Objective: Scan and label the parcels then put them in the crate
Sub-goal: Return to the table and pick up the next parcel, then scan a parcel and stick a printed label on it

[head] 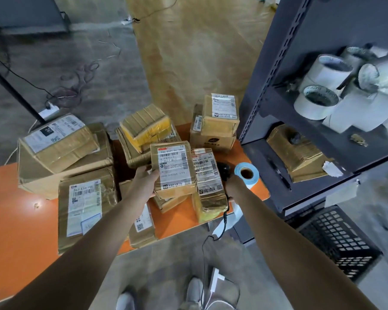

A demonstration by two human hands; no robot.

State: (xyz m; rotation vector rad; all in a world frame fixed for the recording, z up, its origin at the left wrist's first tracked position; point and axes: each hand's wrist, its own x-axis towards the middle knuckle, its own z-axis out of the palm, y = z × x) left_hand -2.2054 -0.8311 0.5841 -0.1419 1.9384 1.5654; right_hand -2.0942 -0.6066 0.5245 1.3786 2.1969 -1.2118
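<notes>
Your left hand (145,182) clamps the parcel (174,171) by its edge, label up and clear of your fingers, so the scanner (224,170) gripped in your right hand (232,186), just beside, can read it

Both forearms (94,238) are bare from the picture's lower edge up to the left hand (147,182) and the right hand (232,186). The feet wear a pair of pale grey, round-toed shoes (195,289) (finer details are blurred).
</notes>
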